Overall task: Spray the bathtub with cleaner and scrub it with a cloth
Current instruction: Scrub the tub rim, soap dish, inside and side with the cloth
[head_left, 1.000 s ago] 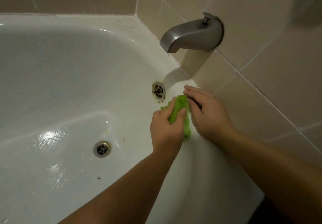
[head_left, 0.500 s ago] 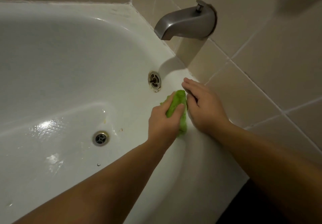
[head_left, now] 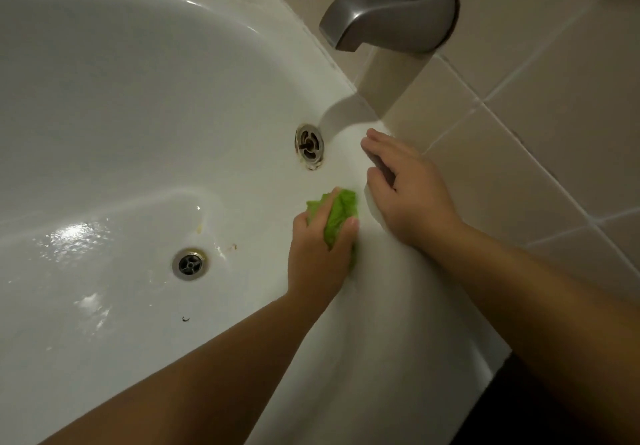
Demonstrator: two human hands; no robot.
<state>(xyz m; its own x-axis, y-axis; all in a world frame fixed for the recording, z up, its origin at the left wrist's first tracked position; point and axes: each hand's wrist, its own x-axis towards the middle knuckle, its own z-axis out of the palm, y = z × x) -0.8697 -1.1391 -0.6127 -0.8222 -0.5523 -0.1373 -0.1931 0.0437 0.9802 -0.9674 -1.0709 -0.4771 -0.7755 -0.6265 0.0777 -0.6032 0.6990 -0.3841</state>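
White bathtub (head_left: 121, 105), glossy, wet sheen and small specks near floor drain (head_left: 190, 264). Green cloth (head_left: 337, 217) crumpled, bunched, pressed on tub's inner wall just below overflow plate (head_left: 309, 146). Left hand (head_left: 320, 249) grasps cloth, fingers curled round it. Right hand (head_left: 407, 190) just right of cloth, fingers relaxed, resting on tub rim, holding nothing.

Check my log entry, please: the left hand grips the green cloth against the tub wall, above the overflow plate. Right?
Not quite. In the head view the left hand grips the green cloth against the tub wall, but below the overflow plate, not above it.
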